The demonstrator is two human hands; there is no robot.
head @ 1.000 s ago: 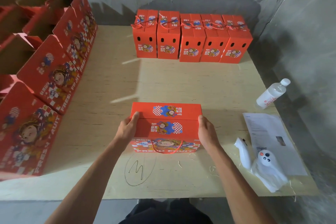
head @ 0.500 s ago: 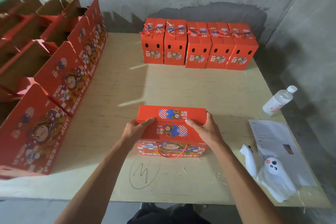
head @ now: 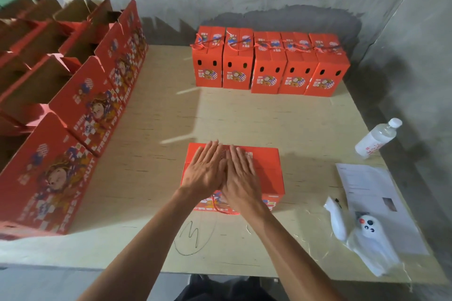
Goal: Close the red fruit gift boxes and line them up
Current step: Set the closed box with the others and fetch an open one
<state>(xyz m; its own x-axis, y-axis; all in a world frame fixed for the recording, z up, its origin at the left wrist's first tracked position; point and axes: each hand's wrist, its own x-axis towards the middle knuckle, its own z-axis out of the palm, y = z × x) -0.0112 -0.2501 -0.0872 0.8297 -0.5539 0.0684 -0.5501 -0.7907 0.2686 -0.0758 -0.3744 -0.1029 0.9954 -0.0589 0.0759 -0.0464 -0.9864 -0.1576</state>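
Left hand (head: 206, 173), right hand (head: 241, 175) lay flat, fingers straight, grasping nothing, on red cardboard gift box (head: 266, 171); bare plywood tabletop (head: 244, 117) stretched beyond to far row of five closed red boxes (head: 271, 63).

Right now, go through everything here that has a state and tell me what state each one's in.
Near box: lid flaps down, both hands flat on top.
Left hand: open, pressing the lid.
Right hand: open, pressing the lid.
Five back-row boxes: closed, upright, side by side.
Boxes on the left: tops open.
Water bottle: capped, lying down.
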